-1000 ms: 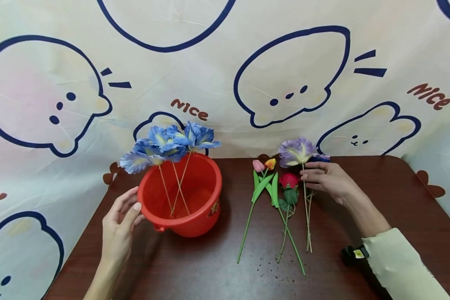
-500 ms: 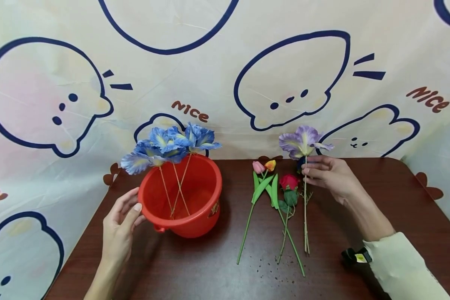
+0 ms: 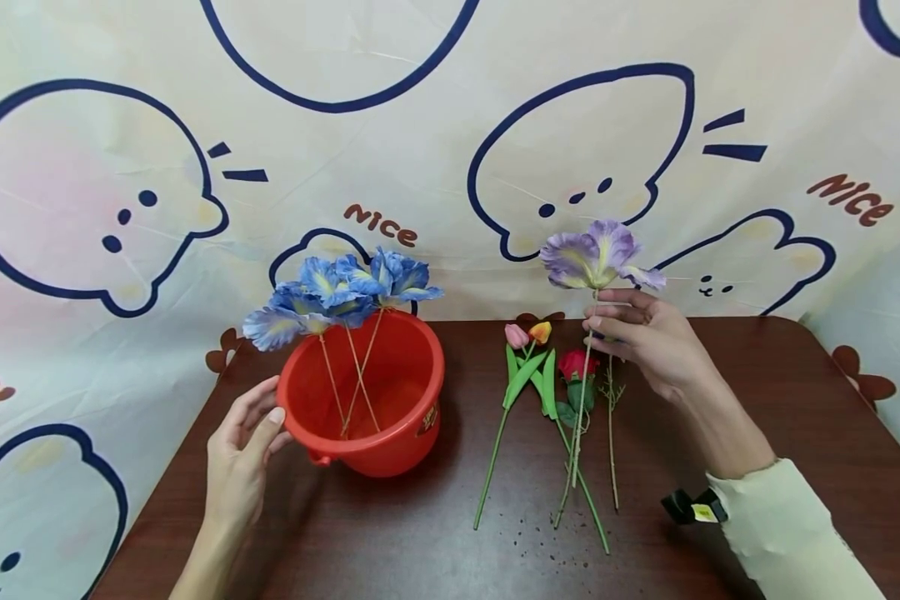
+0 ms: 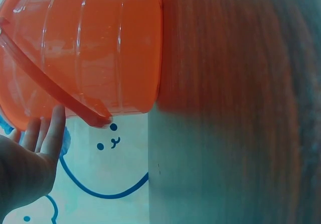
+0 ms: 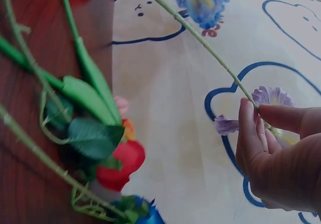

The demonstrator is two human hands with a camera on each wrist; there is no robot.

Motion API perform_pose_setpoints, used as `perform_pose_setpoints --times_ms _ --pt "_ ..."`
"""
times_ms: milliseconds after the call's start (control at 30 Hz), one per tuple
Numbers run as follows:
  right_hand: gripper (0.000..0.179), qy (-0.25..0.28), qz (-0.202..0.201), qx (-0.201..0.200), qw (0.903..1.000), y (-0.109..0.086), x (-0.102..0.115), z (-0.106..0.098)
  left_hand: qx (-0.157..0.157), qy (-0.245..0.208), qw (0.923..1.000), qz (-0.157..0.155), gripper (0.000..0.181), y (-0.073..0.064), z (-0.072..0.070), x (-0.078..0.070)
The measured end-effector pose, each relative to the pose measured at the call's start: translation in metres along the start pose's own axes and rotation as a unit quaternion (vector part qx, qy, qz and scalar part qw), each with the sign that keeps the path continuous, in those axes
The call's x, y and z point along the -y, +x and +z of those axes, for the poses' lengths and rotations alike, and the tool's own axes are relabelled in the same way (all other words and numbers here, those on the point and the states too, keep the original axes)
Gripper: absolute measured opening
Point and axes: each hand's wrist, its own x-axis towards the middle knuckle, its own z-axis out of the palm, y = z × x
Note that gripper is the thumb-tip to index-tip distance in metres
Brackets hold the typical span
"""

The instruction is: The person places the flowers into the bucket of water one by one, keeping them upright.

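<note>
Right of centre on the bench (image 3: 390, 542) lay two tulips (image 3: 525, 379) and a red rose (image 3: 573, 365), the rose partly behind the stem (image 3: 584, 387) of the purple flower (image 3: 594, 258). From lower right, the right hand (image 3: 651, 340) pinched that stem; centre left, the left hand (image 3: 242, 450), fingers (image 4: 53, 136) nearly straight, touched the red bucket (image 3: 386, 457) of blue flowers (image 3: 337, 287).

My red bucket (image 3: 397, 454) is smooth, glossy plastic; the table (image 3: 390, 542) beneath it, satiny wood; the cloth (image 3: 397, 158) behind it, matt; the purple flower (image 3: 594, 260) I pinch right of it, fabric-like.
</note>
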Motion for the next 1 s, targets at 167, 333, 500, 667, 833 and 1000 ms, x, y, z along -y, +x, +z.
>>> perform_pose_setpoints --times_ms 167,333,500,667,833,1000 --pt "0.051 0.024 -0.008 0.001 0.9997 0.003 0.008 0.011 0.002 0.004 1.0000 -0.002 0.043 0.000 0.000 -0.001" --pt "0.054 0.046 -0.022 0.000 0.9987 0.006 0.016 0.023 0.004 0.001 1.0000 -0.002 0.043 0.000 0.000 -0.001" --pt "0.053 0.042 -0.043 -0.013 0.9981 0.010 0.023 0.036 0.006 0.002 1.0000 -0.001 0.043 -0.001 -0.001 -0.001" --pt "0.055 0.056 -0.055 -0.016 0.9968 0.013 0.030 0.048 0.005 0.006 1.0000 -0.004 0.043 0.000 -0.001 -0.001" --pt "0.053 0.063 -0.058 -0.022 0.9960 0.013 0.036 0.061 0.005 0.002 1.0000 0.000 0.043 0.000 -0.001 0.000" --pt "0.050 0.073 -0.066 -0.020 0.9950 0.013 0.039 0.070 0.005 -0.002 1.0000 0.000 0.043 0.000 0.000 0.000"
